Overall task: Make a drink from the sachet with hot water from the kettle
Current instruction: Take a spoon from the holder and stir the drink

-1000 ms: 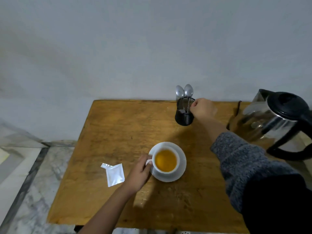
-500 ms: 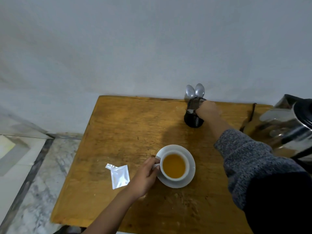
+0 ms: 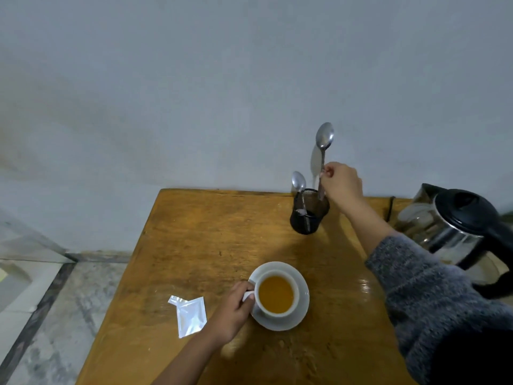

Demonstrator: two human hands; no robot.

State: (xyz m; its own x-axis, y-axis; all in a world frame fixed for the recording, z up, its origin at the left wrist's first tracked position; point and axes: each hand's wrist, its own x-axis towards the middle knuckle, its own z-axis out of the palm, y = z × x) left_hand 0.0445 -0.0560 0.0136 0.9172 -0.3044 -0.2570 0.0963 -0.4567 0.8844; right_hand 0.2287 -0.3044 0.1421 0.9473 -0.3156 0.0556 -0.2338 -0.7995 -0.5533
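Head view cuts off your kettle at the right edge, far right on the counter. Your right hand is pinched on a spoon, handle end over the black holder; a second spoon stands inside. Your left hand is closed on the handle of the cup of amber drink on its saucer. The torn sachet lies just left; no print is legible.
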